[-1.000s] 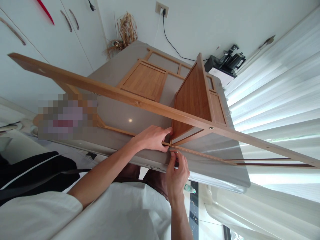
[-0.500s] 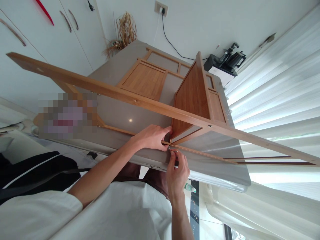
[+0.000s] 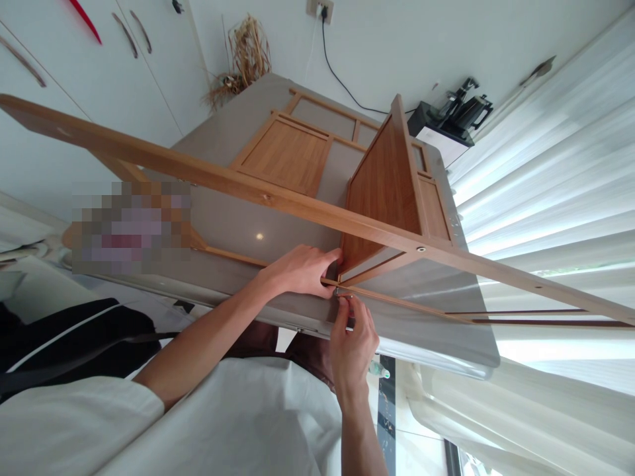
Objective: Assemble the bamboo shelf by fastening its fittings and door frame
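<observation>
- Fingertips of the right hand (image 3: 353,334) pinch a small metal piece (image 3: 349,297) against the near side of a wooden lower rail (image 3: 397,301); whether its tip is seated is too small to tell.
- Just beyond that pinch, the left hand (image 3: 303,270) grasps the same rail, its thumb beside the foot of an upright panel (image 3: 381,198). That brace looks sound: best kept firm, with fingertips clear of the metal.
- A light hold, with the piece square to the wood and pressure met by the left hand, should serve best; forcing it at a slant could mar the rail.
- Above and across the grip slants a long upper rail (image 3: 302,210), joined to the panel's top corner; a knock there could shift the joint.
- Farther beyond, a flat framed panel (image 3: 285,152) lies on the gray table (image 3: 297,235), well apart from both hands.
</observation>
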Demonstrator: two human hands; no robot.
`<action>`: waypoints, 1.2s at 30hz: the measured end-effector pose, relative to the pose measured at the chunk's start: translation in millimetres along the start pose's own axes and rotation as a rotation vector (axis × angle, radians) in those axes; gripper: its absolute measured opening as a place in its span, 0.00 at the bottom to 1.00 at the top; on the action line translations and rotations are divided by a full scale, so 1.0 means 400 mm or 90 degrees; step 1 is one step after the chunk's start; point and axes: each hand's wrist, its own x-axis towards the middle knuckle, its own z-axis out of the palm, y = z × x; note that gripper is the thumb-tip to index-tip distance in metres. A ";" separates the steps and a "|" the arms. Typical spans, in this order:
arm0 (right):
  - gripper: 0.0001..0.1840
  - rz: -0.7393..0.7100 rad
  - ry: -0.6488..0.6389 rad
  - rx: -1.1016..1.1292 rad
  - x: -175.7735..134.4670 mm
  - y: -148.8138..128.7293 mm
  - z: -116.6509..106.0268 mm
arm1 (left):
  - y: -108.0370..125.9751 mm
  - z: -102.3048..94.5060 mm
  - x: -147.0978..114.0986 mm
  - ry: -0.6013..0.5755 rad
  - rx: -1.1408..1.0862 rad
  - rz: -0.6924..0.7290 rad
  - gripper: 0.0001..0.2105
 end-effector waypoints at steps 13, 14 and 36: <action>0.17 0.140 -0.029 0.072 0.012 -0.015 -0.017 | -0.001 0.004 -0.002 0.014 0.005 0.005 0.18; 0.17 0.139 -0.026 0.072 0.012 -0.015 -0.017 | -0.001 0.003 -0.002 0.015 0.004 0.007 0.18; 0.16 0.242 -0.032 0.153 0.022 -0.025 -0.017 | 0.000 0.004 -0.001 0.007 0.013 0.000 0.19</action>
